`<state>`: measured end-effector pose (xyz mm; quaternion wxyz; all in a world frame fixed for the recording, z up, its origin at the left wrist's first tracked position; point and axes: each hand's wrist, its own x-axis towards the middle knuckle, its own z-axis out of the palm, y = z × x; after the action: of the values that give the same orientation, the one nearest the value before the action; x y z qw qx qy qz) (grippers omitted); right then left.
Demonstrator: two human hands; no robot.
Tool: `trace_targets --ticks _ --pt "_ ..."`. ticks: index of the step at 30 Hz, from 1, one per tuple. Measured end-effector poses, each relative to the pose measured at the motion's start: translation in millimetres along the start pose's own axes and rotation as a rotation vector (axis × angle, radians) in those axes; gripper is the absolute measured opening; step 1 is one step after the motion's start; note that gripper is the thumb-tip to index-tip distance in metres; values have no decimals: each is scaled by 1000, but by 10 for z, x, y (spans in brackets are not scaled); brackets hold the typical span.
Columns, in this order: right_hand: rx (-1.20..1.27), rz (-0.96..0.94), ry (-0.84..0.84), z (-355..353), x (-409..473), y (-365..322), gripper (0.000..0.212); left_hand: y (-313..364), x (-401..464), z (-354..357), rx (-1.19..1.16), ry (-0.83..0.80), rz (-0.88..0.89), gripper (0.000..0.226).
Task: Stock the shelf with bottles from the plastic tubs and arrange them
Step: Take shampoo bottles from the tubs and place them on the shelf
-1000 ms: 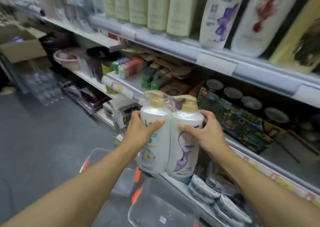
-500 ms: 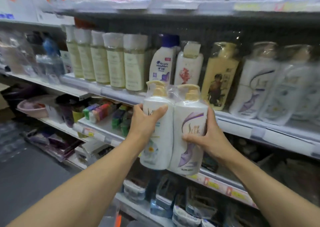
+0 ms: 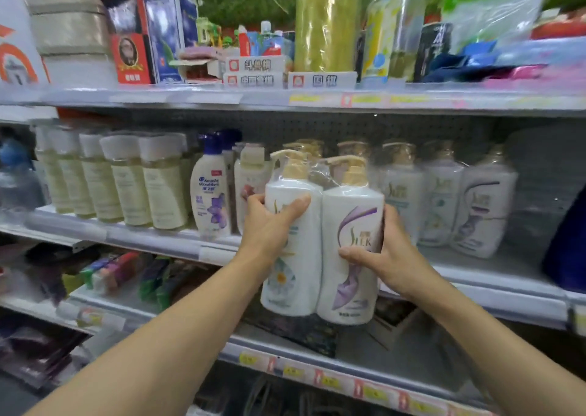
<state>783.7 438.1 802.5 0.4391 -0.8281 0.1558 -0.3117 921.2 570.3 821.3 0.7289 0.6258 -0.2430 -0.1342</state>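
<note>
Twin pack of pump bottles [image 3: 320, 250]: two white pump-dispenser bottles bound side by side in clear shrink film, held upright in the air in front of the middle shelf [image 3: 494, 301], not yet resting on it.

Left hand [image 3: 271, 230]: grip wrapped round the left bottle, thumb across its front, fingers behind. Right hand [image 3: 388, 255]: grip wrapped round the right bottle, thumb on the purple label, fingers out of sight behind. Both grips holding the pack; neither idle.

Handling, as a judgement:
- Likely heavy: two full-size bottles, apparently filled. Two-handed carry advisable.
- Stiff plastic walls; little give under a firm grip.
- Film glossy and probably slippery; possibly loose near the pump heads [image 3: 320, 168].
- Best hold at mid-body on both outer flanks, as at present. Not by the pump heads or the film bunched round them: risk of tearing or of a nozzle snapping.
- Set-down flat on both bases to prevent tipping.

Containers and contents:
- Middle shelf: a row of pale yellow-green bottles [image 3: 126, 181] at left, a white bottle with a blue cap [image 3: 211, 193] beside them, then similar film-wrapped pump bottles [image 3: 456, 200] at right. An open gap apparently present behind the held pack, though hidden by it.
- Top shelf [image 3: 285, 98]: boxes, a yellow-green roll, bagged goods.
- Lower shelf [image 3: 317, 365]: small packets, blurred; not identifiable.
- Plastic tubs: not in view.
</note>
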Motion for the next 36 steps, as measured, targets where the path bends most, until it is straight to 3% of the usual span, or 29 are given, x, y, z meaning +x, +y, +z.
trace_targets --ticks 9,16,27,32,36 --pt "-1 12 119 -1028 -148 244 68 14 -60 1133 7 -89 21 62" --pt "-34 23 188 -1699 -120 481 65 53 -6 1876 48 -180 58 53" --pt "-50 59 246 -2286 116 963 67 -5 109 2627 127 -142 71 61" --pt "-80 58 233 -2320 188 1085 51 -101 161 2716 149 -122 72 41" --pt "-92 59 248 -2327 251 1164 62 -144 199 2769 187 -90 71 32"
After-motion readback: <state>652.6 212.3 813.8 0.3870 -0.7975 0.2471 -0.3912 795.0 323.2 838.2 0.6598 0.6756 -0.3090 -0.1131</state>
